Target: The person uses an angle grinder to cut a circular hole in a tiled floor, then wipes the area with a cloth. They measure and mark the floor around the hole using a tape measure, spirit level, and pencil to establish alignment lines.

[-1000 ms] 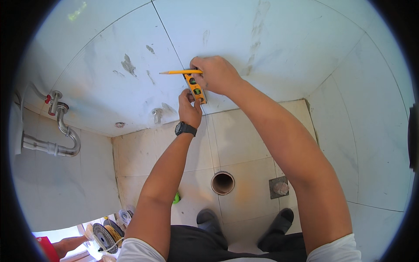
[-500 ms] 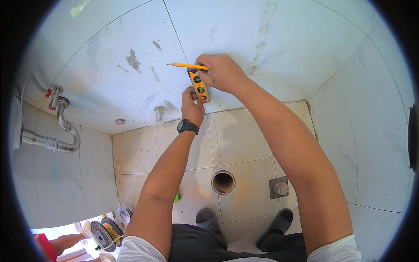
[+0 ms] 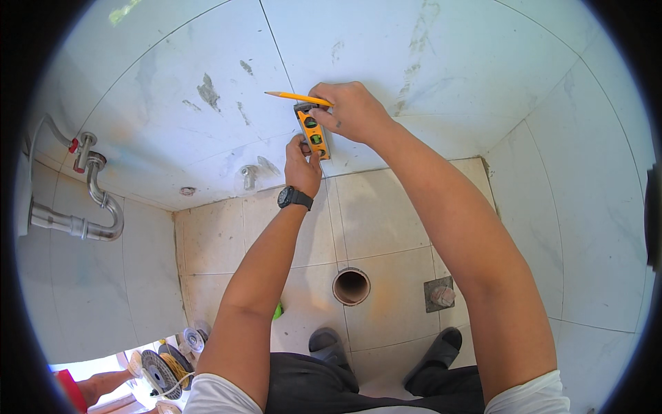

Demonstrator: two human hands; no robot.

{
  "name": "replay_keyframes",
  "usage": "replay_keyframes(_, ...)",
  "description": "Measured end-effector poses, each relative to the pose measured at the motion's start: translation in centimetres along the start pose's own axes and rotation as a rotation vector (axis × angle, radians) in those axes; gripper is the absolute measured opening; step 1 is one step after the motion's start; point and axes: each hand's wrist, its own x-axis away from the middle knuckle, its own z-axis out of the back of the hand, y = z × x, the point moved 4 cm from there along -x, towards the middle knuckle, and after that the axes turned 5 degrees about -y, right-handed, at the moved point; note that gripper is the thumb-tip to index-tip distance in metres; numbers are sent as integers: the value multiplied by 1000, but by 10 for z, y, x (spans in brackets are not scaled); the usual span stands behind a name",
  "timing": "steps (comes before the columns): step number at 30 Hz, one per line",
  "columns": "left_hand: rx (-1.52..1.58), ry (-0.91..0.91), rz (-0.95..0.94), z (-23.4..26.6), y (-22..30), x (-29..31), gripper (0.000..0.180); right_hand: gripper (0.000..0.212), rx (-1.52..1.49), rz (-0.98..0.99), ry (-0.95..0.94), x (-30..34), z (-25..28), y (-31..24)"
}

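Noting the small orange spirit level (image 3: 314,132) pressed upright against the far tiled wall (image 3: 172,83), long axis running near to far. My left hand (image 3: 302,164) grips its near end, fingers curled shut on it. My right hand (image 3: 352,110) steadies the far end and pinches a yellow pencil (image 3: 293,97), lying crosswise with its tip pointing left of the level's top. Both hands touch the level; the right sits farther.
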Motion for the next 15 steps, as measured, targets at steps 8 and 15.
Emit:
replay_keyframes(8,10,-12,10,1,0,1,55,24,-4,16,10,1,0,1)
replay_keyframes(15,3,1,-12,2,1,1,54,24,-39,2,15,2,-1,4)
